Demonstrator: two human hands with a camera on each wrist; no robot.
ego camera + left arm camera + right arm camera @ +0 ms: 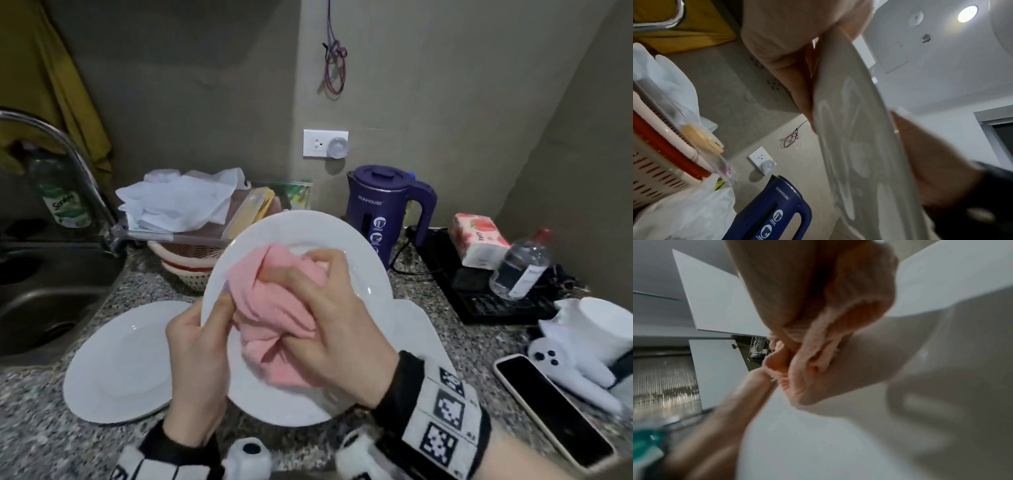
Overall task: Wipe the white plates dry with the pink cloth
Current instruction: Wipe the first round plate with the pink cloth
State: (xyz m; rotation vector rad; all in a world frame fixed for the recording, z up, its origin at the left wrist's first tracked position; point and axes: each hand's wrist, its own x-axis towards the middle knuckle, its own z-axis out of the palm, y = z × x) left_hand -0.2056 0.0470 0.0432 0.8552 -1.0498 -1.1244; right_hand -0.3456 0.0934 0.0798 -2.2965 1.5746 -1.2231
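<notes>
A steel sink [41, 291] sits far left. A white plate [116, 363] lies flat on the speckled desk [479, 342]. Beside it, the left hand [198, 359] pinches the rim of a tilted white plate [301, 229]. The right hand [339, 315] clutches the bunched pink cloth [270, 308] against that plate's face. A purple kettle [380, 209] stands behind, a phone [551, 411] far right.

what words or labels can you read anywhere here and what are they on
"SUNHOUSE": on the purple kettle, also readable in the left wrist view.
"Sunlight", partly blurred and uncertain: on the green-labelled bottle behind the faucet.
Tissue pack: red print, too blurred to read.
Clear bottle: label text too small to read.
Kettle icons: captions too small.
Wristbands: square code markers only, no words.
</notes>
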